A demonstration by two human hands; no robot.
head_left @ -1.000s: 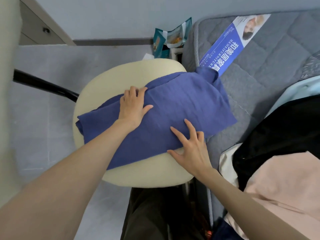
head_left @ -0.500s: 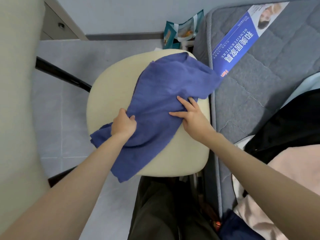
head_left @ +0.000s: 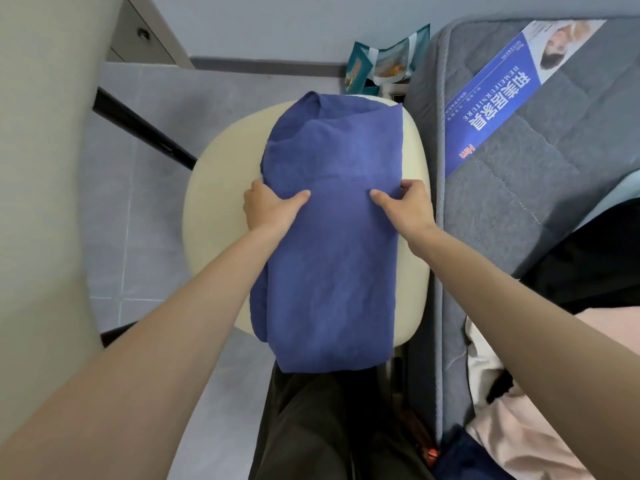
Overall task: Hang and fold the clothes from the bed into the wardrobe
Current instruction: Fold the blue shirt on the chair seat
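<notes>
A blue garment (head_left: 329,244) lies lengthwise as a long folded strip on a cream stool seat (head_left: 221,188), its near end hanging over the seat's front edge. My left hand (head_left: 268,209) grips the strip's left edge at mid-length, thumb on top and fingers tucked under the cloth. My right hand (head_left: 405,206) grips the right edge at the same height in the same way. On the grey mattress (head_left: 540,174) to the right lie a black garment (head_left: 588,258) and a pink garment (head_left: 540,420).
A blue printed banner (head_left: 502,95) lies across the mattress. A teal bag (head_left: 377,69) stands on the floor behind the stool. A black bar (head_left: 142,129) runs from a pale panel (head_left: 45,168) on the left. My dark trousers (head_left: 329,427) are below the stool.
The blue garment was spread crosswise under flat hands; it has been turned and folded into a lengthwise strip, and both hands now grip its side edges.
</notes>
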